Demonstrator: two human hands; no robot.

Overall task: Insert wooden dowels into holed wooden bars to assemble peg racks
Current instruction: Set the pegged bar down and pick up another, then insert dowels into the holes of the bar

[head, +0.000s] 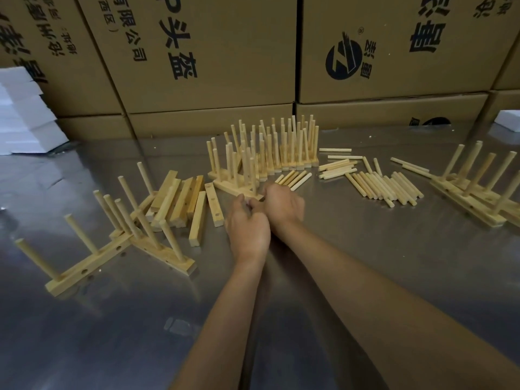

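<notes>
My left hand [247,223] and my right hand [282,205] meet at the middle of the steel table [323,249], knuckles up, fingers curled. Both sit at the near end of a wooden bar [233,188] with upright dowels in it. My left fingers pinch that bar's end. Whatever my right fingers hold is hidden under the hand. A few loose dowels [294,178] lie just beyond my right hand. More loose dowels [385,187] are heaped to the right. Bare holed bars [180,202] are piled to the left.
Finished racks stand in a dense group [281,147] at the back. Other racks lie at the near left [118,249] and far right [472,198]. Cardboard boxes [213,52] wall off the back. White foam blocks [25,114] sit at the far left.
</notes>
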